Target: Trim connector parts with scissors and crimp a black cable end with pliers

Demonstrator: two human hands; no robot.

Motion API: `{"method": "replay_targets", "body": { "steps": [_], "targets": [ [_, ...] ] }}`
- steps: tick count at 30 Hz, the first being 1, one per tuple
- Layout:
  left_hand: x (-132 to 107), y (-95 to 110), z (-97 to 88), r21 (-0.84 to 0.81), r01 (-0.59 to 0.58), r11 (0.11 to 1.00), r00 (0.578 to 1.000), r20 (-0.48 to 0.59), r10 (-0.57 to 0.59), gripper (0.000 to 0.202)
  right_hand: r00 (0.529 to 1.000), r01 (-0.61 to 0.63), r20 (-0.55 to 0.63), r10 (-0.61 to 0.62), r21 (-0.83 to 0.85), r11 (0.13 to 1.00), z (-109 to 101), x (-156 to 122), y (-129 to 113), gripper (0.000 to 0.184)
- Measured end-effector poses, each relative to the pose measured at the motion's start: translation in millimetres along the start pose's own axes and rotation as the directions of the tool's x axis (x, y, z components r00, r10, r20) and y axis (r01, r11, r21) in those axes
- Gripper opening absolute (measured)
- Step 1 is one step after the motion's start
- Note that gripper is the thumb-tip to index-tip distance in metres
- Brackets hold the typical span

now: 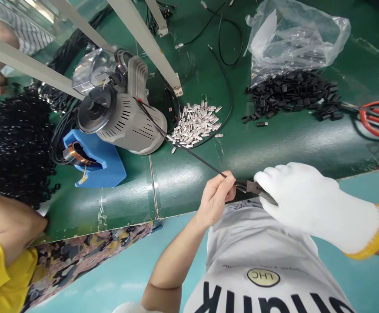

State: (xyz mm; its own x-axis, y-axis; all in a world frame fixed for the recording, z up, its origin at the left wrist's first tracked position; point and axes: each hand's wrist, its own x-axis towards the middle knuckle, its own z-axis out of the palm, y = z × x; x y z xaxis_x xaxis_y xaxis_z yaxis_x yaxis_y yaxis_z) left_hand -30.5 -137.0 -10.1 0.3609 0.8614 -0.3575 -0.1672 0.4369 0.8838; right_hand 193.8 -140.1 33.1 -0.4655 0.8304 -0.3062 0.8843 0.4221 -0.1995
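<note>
Bare and closed, my left hand (217,195) pinches a thin black cable (202,160) close to its end. The cable runs up and left past the grey machine. My right hand (310,200), in a white glove with a yellow cuff, is wrapped round a pair of pliers (253,187). The jaws of the pliers meet the cable end just right of my left fingertips; what exactly sits in the jaws is too small to tell. Beyond my hands lies a pile of small silver metal connectors (196,124).
Black plastic shells (294,93) lie heaped by a clear plastic bag (300,39). Red-handled scissors (377,119) are at the right. A grey machine (131,117) and a blue tape dispenser (111,169) stand left. Co-workers' arms (10,213) and black coiled cables (20,143) are further left.
</note>
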Motion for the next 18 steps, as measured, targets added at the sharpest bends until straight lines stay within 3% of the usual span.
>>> {"method": "replay_targets", "body": {
  "steps": [5, 13, 18],
  "targets": [
    [-0.8, -1.3, -2.9, 0.015, 0.003, 1.0, 1.0, 0.02, -0.003, 0.047, 0.987, -0.135, 0.102, 0.126, 0.089, 0.987, 4.5, -3.6, -5.9, 0.019],
    [0.3, -3.9, -6.2, 0.037, 0.012, 0.999, 1.0, 0.023, -0.013, 0.048, 0.978, -0.145, 0.176, 0.111, 0.192, 0.971, 14.0, -3.8, -7.6, 0.018],
    [2.1, -2.3, -4.4, -0.011, 0.001, 1.0, 0.999, 0.038, -0.001, 0.049, 0.93, -0.211, 0.364, 0.049, 0.42, 0.882, 7.3, -1.9, -2.3, 0.028]
  ]
}}
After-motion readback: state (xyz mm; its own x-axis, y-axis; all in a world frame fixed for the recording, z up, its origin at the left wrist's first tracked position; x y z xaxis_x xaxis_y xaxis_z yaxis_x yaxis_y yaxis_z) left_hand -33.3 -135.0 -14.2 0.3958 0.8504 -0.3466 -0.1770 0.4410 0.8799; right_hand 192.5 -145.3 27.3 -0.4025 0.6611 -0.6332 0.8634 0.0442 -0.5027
